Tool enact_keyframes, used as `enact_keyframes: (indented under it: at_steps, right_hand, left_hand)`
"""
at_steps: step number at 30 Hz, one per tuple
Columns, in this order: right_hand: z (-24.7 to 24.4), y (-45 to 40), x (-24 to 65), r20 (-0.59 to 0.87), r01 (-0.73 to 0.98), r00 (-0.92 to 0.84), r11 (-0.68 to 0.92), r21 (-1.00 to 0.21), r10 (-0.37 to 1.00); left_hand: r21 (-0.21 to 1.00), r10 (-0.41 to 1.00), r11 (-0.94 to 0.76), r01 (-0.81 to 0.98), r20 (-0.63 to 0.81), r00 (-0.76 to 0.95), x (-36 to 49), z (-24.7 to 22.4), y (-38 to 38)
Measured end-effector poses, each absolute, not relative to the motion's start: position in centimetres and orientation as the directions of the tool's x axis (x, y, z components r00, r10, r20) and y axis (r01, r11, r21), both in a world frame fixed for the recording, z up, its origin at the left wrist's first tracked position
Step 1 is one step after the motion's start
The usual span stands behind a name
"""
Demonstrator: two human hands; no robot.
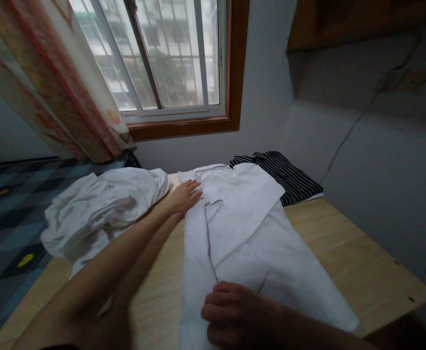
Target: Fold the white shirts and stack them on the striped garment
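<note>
A white long-sleeved garment [249, 233], like a shirt or coat, lies lengthwise on the wooden table, one sleeve folded diagonally across it. Its left side is turned inward in a long strip. My left hand [187, 195] rests with fingers stretched out on the garment's far left edge. Closer to me, my right hand [234, 311] is closed at the inner edge of the folded strip, fingers curled against the fabric. The fingertips are hidden beneath the hand, but the cloth appears gripped there.
A crumpled heap of white cloth [103, 209] lies on the table [329, 243] at the left. Folded black-and-white striped clothing [281, 175] sits at the back right. A checked bedspread [8, 214] is at the left, a curtain [59, 82] and window behind, and a shelf above right.
</note>
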State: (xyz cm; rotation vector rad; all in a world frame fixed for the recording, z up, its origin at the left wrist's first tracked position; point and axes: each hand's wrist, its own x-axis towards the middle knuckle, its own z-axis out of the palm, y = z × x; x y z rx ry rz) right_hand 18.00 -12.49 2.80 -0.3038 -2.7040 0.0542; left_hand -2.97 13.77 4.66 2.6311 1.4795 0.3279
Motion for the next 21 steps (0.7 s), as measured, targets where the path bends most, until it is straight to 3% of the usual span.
enact_keyframes:
  at_steps: [5, 11, 17, 21]
  right_hand:
    - [1.1, -12.5, 17.4, 0.338, 0.187, -0.915, 0.973, -0.134, 0.222]
    - [2.4, -13.9, 17.9, 0.242, 0.207, -0.934, 0.95, -0.233, 0.262]
    - [5.5, -12.2, 16.8, 0.156, 0.116, -0.971, 0.93, -0.349, 0.179]
    - [6.7, -8.2, 14.5, 0.24, 0.325, -0.86, 0.846, -0.421, 0.45]
  left_hand:
    - [0.067, 0.801, -0.588, 0.806, -0.088, 0.592, -4.8, 2.0, 10.7]
    - [0.041, 0.791, -0.604, 0.796, -0.09, 0.605, -4.8, 1.6, 10.7]
    - [0.052, 0.802, -0.588, 0.807, -0.086, 0.59, -4.6, 1.9, 10.1]
    - [0.073, 0.796, -0.594, 0.801, -0.092, 0.599, -4.7, 2.0, 10.0]
